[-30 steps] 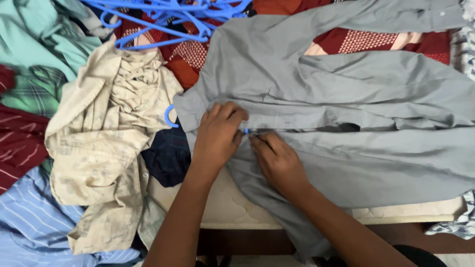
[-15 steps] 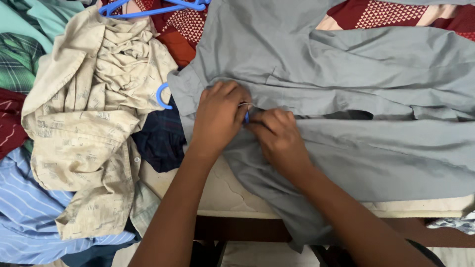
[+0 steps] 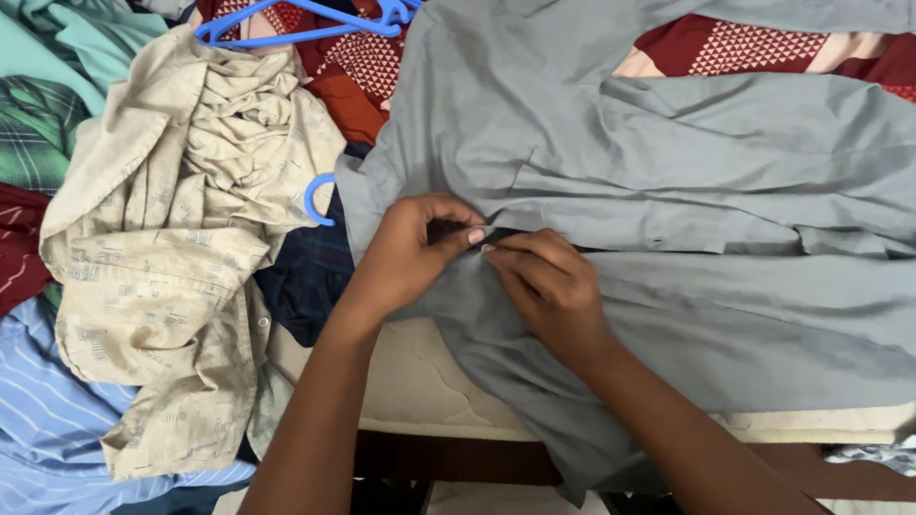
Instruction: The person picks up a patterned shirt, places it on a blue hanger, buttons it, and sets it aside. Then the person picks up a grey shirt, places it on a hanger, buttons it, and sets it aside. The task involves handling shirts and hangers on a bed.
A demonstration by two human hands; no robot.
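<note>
1. Buttoning under way: left hand (image 3: 412, 250) and right hand (image 3: 549, 283) pinched shut on front edges of grey shirt (image 3: 668, 191), spread over bed from centre to 3 o'clock.
2. Blue hanger hook (image 3: 315, 198) poking out at 9 o'clock of collar.
3. Next move likely needing steady fingertip alignment of button and hole.

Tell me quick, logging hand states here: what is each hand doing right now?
Left hand: closed, pinching the front edge of the grey shirt.
Right hand: closed, fingertips pinching the same grey shirt edge, opposite the left.
</note>
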